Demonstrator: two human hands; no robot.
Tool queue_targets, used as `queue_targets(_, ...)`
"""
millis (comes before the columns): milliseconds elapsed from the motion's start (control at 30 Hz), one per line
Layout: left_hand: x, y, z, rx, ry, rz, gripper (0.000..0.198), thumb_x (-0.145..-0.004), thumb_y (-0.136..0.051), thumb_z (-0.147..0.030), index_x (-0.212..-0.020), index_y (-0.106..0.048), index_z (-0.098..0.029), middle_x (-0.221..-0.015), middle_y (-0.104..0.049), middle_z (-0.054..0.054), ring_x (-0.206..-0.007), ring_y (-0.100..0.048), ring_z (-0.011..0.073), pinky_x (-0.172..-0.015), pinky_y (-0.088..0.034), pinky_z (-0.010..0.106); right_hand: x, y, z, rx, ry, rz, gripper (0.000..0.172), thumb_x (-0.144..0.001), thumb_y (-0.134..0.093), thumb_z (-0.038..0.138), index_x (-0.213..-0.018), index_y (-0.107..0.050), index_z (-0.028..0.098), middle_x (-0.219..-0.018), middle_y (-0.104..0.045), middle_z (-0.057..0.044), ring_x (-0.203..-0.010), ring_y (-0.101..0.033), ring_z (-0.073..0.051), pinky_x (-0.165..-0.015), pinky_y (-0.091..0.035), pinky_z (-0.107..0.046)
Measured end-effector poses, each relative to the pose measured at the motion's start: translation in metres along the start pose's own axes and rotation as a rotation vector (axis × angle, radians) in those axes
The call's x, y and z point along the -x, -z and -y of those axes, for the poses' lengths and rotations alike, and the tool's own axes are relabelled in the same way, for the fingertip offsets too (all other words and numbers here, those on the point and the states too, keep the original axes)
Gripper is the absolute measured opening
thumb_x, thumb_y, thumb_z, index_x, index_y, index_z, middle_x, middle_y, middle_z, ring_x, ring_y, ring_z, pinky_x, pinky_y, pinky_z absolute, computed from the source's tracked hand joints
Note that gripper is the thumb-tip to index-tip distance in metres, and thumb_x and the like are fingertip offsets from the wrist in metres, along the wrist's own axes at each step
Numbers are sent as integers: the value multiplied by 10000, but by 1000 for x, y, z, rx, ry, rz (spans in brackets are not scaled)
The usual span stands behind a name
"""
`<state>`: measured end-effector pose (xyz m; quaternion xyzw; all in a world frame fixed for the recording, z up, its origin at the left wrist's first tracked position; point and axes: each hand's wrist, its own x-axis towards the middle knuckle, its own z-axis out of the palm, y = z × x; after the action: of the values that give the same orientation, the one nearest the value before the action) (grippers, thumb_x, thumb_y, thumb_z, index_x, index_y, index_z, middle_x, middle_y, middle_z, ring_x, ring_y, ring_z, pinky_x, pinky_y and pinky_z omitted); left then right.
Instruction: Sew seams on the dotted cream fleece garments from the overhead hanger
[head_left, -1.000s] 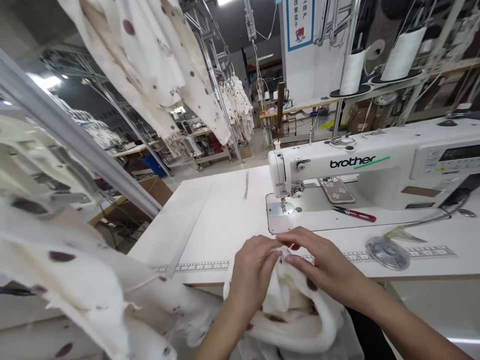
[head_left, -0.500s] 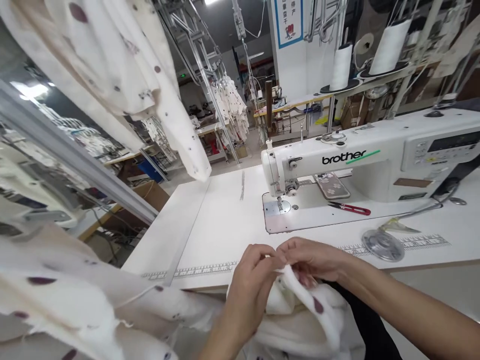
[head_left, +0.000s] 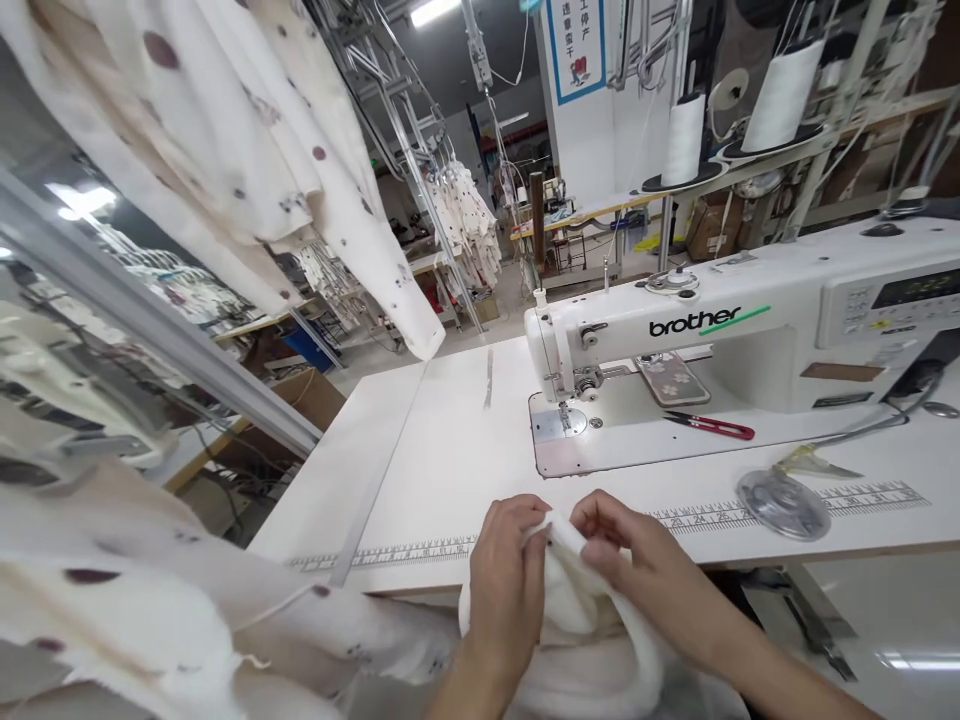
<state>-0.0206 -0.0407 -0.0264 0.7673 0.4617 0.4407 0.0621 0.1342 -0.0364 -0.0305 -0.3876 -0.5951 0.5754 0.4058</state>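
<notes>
A white garment piece hangs in a loop below my two hands, at the table's front edge. Its folded upper edge is pinched between the thumb and fingers of my left hand. Just to the right, my right hand has its fingers closed on the same edge. Some fingertips are hidden behind the cloth. Beyond my hands stands a white sewing machine, its needle and presser foot over the metal plate, with no cloth under them.
Red-handled thread snips lie on the machine bed. A clear round disc rests over the printed ruler. Spotted garments hang at upper left, and spotted cloth fills the lower left. Thread cones stand behind the machine.
My hands have moved slightly apart along the cloth's edge, and the loop now lies more open. The purple spot on its edge no longer shows. The view has shifted a little.
</notes>
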Motion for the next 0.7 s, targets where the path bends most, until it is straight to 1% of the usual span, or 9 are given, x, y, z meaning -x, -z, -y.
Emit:
queue_targets(67, 0, -2, -2, 1, 12, -40, 152, -807, -435, -85, -873, -492, -210, -867, -584, 12, -815, -560, 118, -693, -446, 229, 5, -3, 1, 216, 42, -95, 214, -822, -521, 397, -767, -466, 198, -654, -480, 40, -594, -432, -114, -552, -317, -226)
queue_targets(133, -4, -1, -7, 81, 181, -6, 120, -813, -469, -143, -903, -519, -204, -848, -582, 14, -810, -562, 122, -700, -450, 226, 4, -1, 1, 321, 107, -126, 151, -864, -451, 326, -787, -492, 203, -694, -537, 31, -632, -479, -126, -591, -334, -237)
queue_targets(233, -16, 6, -13, 243, 471, 203, 277, -799, -535, -242, -1075, -541, -213, -838, -567, 11, -749, -558, 117, -635, -450, 203, -7, 12, 3, 307, 234, -36, 168, -886, -378, 245, -872, -541, 209, -840, -610, 4, -772, -546, -144, -690, -376, -244)
queue_targets(300, -25, 10, -13, 287, 485, 326, 317, -801, -536, -273, -1115, -569, -239, -867, -566, 15, -772, -556, 117, -653, -450, 200, -16, 22, 4, 291, 304, 34, 177, -882, -384, 220, -892, -561, 215, -911, -620, -6, -853, -551, -148, -748, -383, -243)
queue_targets(367, -33, 10, -9, 292, 427, 360, 271, -816, -512, -275, -1062, -623, -254, -942, -585, 24, -878, -558, 131, -755, -447, 212, -25, 28, 5, 297, 343, 62, 183, -885, -386, 216, -899, -569, 222, -936, -617, -8, -882, -546, -148, -774, -381, -243)
queue_targets(433, -39, 6, -3, 299, 409, 346, 270, -821, -498, -266, -1053, -634, -252, -1019, -610, 24, -954, -557, 146, -836, -432, 235, -33, 31, 3, 324, 333, 49, 178, -889, -385, 229, -878, -562, 220, -880, -614, -3, -822, -548, -144, -726, -385, -241)
queue_targets(500, -46, 0, 3, 298, 449, 333, 253, -805, -514, -262, -1011, -656, -229, -1011, -644, 21, -950, -574, 159, -850, -431, 250, -40, 30, -1, 364, 272, -2, 173, -885, -394, 254, -830, -552, 212, -780, -600, 9, -725, -536, -142, -645, -374, -237)
queue_targets(633, -67, -10, 17, 278, 604, 369, 175, -721, -608, -309, -798, -692, -176, -806, -684, 14, -781, -605, 173, -699, -459, 242, -53, 30, -13, 380, 95, -206, 140, -822, -489, 318, -748, -541, 210, -673, -561, 37, -622, -496, -136, -560, -336, -227)
queue_targets(700, -79, -15, 28, 299, 645, 419, 192, -674, -652, -338, -732, -676, -156, -718, -665, 7, -696, -588, 157, -613, -441, 223, -61, 33, -20, 338, 41, -262, 166, -793, -524, 359, -723, -535, 209, -665, -551, 39, -621, -490, -137, -556, -339, -225)
